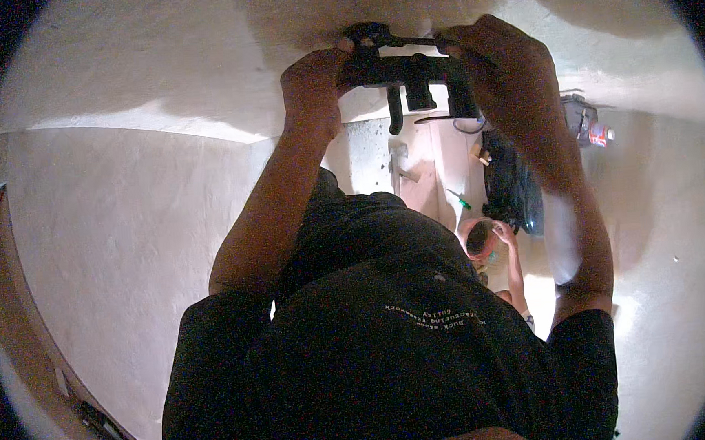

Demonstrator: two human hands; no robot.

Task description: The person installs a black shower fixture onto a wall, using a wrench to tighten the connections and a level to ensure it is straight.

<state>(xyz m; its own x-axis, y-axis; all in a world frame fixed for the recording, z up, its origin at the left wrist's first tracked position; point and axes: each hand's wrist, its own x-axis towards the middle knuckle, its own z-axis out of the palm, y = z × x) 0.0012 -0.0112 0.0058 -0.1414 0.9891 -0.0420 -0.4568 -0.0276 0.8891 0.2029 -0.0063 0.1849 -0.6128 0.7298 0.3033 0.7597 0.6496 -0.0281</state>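
Note:
Both of my arms reach up to a dark fixture (395,71) held against the pale wall. It has a long bar, a rounded knob-like end on the left and several short parts hanging down from it, one of them curved. Its exact kind cannot be made out. My left hand (311,92) is closed round its left end, thumb near the rounded part. My right hand (513,66) grips its right end and hides much of that side. A thin dark strip (448,118) shows just below the fixture.
Below on the right, another person's hand (503,231) touches an orange-red bucket (476,240). Nearby are a dark bag-like thing (517,180), a green-handled tool (463,202) and a bottle with a coloured label (600,134). Pale walls (123,211) close in on the left.

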